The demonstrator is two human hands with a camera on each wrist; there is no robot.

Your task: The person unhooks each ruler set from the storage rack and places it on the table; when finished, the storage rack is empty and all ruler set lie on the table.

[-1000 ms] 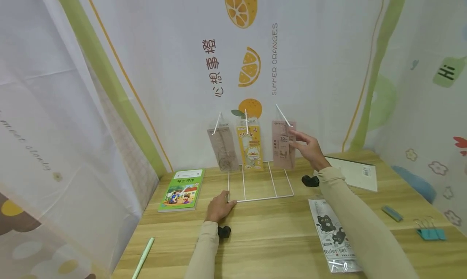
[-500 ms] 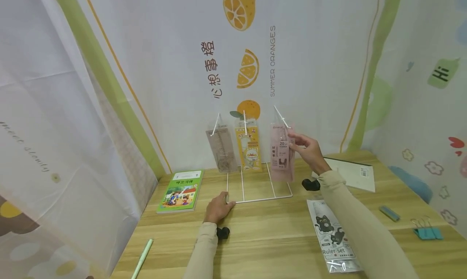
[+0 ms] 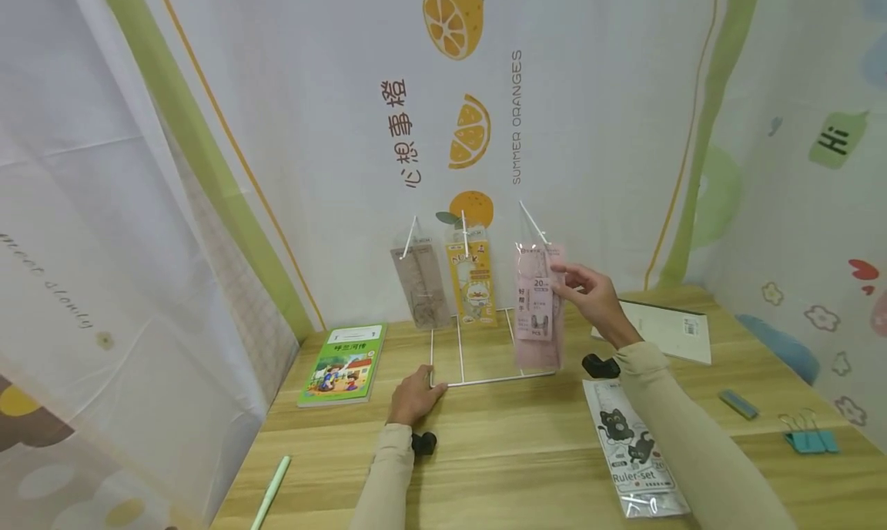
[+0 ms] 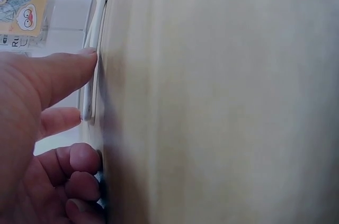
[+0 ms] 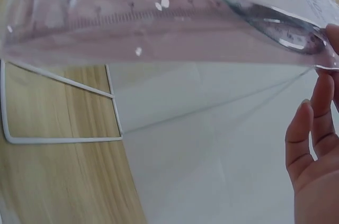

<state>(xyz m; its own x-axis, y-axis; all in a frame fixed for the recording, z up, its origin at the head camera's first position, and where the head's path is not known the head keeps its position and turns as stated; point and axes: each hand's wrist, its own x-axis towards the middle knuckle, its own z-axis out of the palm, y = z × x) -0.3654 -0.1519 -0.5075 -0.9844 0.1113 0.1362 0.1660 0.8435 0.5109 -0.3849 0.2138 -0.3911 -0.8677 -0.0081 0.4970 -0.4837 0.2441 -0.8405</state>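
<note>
My right hand point(image 3: 592, 295) pinches the right edge of a pink clear-fronted ruler-set packet point(image 3: 537, 306). The packet hangs upright at the tip of the white rack's right hook; whether the hook still passes through it I cannot tell. In the right wrist view, ruler markings show through the pink packet point(image 5: 159, 33). A white wire rack point(image 3: 502, 378) stands on the table, its front left corner pinched by the thumb and index finger of my left hand point(image 3: 416, 395). On the other hooks hang a greyish packet point(image 3: 423, 287) and a yellow duck packet point(image 3: 474, 283).
A green book point(image 3: 343, 364) lies left of the rack, with a pale green pen point(image 3: 272, 491) nearer. To the right are a white cat-print ruler-set packet point(image 3: 627, 437), a white pad point(image 3: 668, 333), a small grey-green block point(image 3: 738, 404) and a teal binder clip point(image 3: 811, 441). A curtain hangs behind.
My right hand has drawn the pink packet down and forward along the right hook to its tip. My left hand stays at the rack's corner.
</note>
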